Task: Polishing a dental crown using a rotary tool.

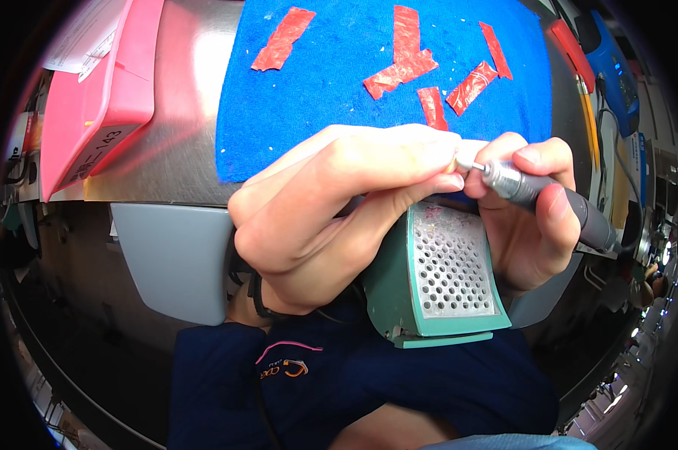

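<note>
My left hand [331, 195] is closed, its thumb and fingertips pinching a small pale yellowish piece [453, 166]. That piece is mostly covered by the fingers, and its kind cannot be made out. My right hand [534, 217] grips a dark grey rotary handpiece [530, 189] with a metal collar, held like a pen. A thin metal shank with a whitish tip [465, 161] points from the handpiece toward the left fingertips. The tip is beside the pale piece; whether they touch is not clear. Both hands meet above a green box with a perforated metal plate [455, 262].
Beyond my hands a blue towel [316, 112] covers part of the metal bench [189, 90]. Several red strips [406, 34] and pale crumbs lie on it. A pink bin [129, 75] stands left; a grey panel [174, 255] juts below the bench edge. Tools and a cable [620, 142] are at right.
</note>
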{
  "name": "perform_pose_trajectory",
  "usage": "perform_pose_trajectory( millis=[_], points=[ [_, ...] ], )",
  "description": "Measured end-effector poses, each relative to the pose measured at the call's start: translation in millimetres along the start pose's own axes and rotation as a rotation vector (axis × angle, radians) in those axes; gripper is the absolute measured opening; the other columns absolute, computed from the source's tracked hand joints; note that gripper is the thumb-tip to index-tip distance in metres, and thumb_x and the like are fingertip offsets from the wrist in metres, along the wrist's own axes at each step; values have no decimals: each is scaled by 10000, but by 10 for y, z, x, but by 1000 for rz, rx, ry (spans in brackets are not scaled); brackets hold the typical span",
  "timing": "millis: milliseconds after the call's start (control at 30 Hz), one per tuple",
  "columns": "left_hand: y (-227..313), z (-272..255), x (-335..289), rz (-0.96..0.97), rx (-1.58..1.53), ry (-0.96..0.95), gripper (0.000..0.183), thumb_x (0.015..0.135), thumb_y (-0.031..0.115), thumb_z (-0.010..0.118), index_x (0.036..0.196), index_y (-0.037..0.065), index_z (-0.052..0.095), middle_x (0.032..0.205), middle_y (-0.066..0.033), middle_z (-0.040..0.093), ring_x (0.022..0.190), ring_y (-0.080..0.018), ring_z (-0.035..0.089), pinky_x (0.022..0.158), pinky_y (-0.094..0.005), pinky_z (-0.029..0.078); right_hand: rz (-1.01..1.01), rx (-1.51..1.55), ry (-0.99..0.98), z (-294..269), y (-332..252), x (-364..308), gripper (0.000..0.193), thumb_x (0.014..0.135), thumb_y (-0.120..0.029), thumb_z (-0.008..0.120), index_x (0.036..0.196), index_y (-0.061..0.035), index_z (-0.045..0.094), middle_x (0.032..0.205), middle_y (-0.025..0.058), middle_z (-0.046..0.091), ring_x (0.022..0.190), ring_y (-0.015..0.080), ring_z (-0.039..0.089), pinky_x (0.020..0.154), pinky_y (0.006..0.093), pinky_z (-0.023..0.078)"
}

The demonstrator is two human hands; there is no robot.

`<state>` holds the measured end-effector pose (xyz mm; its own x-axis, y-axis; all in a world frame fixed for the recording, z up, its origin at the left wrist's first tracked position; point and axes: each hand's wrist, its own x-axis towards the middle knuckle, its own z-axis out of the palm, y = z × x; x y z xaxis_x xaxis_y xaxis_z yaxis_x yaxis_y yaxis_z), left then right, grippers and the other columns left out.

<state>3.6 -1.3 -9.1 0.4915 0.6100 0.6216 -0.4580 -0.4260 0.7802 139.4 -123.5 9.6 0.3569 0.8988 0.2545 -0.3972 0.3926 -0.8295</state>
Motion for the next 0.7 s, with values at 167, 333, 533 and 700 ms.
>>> perform_pose_trajectory(
  millis=[167, 333, 533, 700],
  points=[
    [-13, -19, -7, 19, 1, -13, 259, 758, -187, 702, 963, -73, 592, 896, -252, 685, 823, -284, 701, 771, -413, 600, 16, 32, -6, -12, -4, 3, 338, 996, -255, 475, 1210, 7, 472, 1035, 252, 532, 973, 311, 545, 932, 448, 428],
    [-31, -14, -2, 50, 9, -14, 272, 747, -198, 702, 964, -79, 589, 893, -255, 683, 815, -292, 703, 770, -416, 602, 19, -25, 47, 29, -11, -3, 338, 999, -258, 472, 1208, 7, 465, 1044, 250, 527, 978, 305, 550, 950, 454, 433],
    [-34, -11, -9, 45, -8, -17, 280, 742, -212, 693, 965, -82, 584, 887, -257, 682, 821, -308, 706, 767, -418, 606, 14, -15, -10, -6, -4, 4, 330, 997, -251, 478, 1209, 1, 468, 1039, 248, 530, 985, 306, 552, 954, 460, 434],
    [-36, -14, -8, 38, -33, -26, 283, 744, -213, 688, 971, -81, 582, 886, -259, 682, 822, -314, 707, 757, -417, 609, 10, -33, -9, -15, -12, 3, 327, 993, -247, 486, 1207, 0, 473, 1028, 248, 536, 979, 312, 552, 942, 460, 434]
  ],
)
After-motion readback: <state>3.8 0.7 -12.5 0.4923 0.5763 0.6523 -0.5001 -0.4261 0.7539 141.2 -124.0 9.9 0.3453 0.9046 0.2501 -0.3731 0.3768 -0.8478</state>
